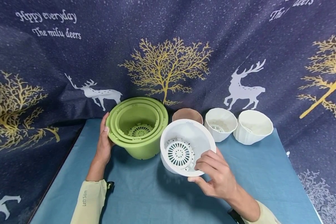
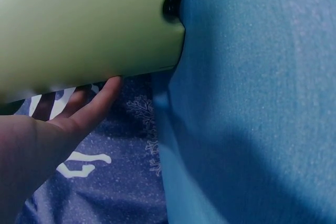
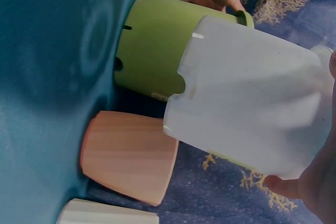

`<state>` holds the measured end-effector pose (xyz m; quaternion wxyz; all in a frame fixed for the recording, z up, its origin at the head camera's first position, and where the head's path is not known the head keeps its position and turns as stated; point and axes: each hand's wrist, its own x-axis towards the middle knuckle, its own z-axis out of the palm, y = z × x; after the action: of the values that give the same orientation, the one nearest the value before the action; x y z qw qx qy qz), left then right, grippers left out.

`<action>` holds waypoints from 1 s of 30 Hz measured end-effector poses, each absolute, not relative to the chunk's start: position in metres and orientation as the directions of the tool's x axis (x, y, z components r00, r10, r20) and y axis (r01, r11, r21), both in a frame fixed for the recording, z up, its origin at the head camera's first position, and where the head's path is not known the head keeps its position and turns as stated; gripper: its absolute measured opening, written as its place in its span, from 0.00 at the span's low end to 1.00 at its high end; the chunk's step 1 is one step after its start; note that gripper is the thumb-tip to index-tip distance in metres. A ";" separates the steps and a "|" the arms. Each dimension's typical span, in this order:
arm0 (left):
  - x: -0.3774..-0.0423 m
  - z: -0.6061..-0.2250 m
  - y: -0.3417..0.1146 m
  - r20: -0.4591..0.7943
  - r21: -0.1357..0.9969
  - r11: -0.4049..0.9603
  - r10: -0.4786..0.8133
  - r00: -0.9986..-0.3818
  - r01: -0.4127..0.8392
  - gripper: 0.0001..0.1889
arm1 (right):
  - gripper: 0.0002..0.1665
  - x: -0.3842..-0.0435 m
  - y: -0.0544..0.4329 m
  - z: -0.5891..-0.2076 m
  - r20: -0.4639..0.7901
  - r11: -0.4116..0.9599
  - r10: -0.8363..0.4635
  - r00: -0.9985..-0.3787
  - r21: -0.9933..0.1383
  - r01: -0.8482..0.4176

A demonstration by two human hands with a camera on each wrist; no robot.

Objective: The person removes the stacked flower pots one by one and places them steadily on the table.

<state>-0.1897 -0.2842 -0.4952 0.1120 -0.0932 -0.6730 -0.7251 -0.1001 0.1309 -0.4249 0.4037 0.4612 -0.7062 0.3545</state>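
Note:
My right hand (image 1: 217, 174) pinches the rim of a white plastic flower pot (image 1: 168, 166), thumb outside and fingers inside. The pot is lifted and tilted so its slotted bottom shows; in the right wrist view its smooth outer wall (image 3: 252, 87) fills the middle. To the left, my left hand (image 1: 103, 144) grips the side of a green flower pot (image 1: 142, 151), its thumb at the rim. Smaller green pots (image 1: 137, 118) are nested inside that one. In the left wrist view, fingers (image 2: 100, 100) lie along the green wall, close over the cloth.
Behind the white pot stands a brown faceted pot (image 1: 187, 115), partly hidden. Two white faceted pots (image 1: 221, 135) (image 1: 249, 137) stand to its right at the table's back edge. A blue cloth (image 1: 145, 199) covers the table, and a dark printed curtain (image 1: 168, 28) hangs behind.

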 end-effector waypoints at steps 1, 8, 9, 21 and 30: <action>-0.190 -0.495 -0.284 0.289 0.954 -0.069 -0.034 -0.957 0.291 0.30 | 0.23 -0.101 0.132 -0.427 0.894 0.325 -0.369 -0.253 -0.131 -0.937; -0.190 -0.497 -0.284 0.297 0.951 -0.077 -0.033 -0.954 0.299 0.30 | 0.22 -0.104 0.133 -0.439 0.877 0.328 -0.402 -0.264 -0.131 -0.936; -0.190 -0.497 -0.284 0.296 0.952 -0.076 -0.036 -0.955 0.298 0.30 | 0.22 -0.105 0.134 -0.441 0.874 0.330 -0.409 -0.264 -0.129 -0.935; -0.191 -0.496 -0.284 0.303 0.949 -0.084 -0.040 -0.952 0.305 0.30 | 0.20 -0.105 0.137 -0.465 0.819 0.363 -0.470 -0.328 -0.159 -0.918; -0.190 -0.496 -0.284 0.300 0.950 -0.079 -0.037 -0.953 0.302 0.30 | 0.20 -0.107 0.138 -0.478 0.791 0.369 -0.502 -0.350 -0.170 -0.914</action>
<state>-0.1899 -0.2836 -0.4955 0.1166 -0.0990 -0.6683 -0.7280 -0.1068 0.1383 -0.4780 0.3284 0.4661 -0.7593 0.3135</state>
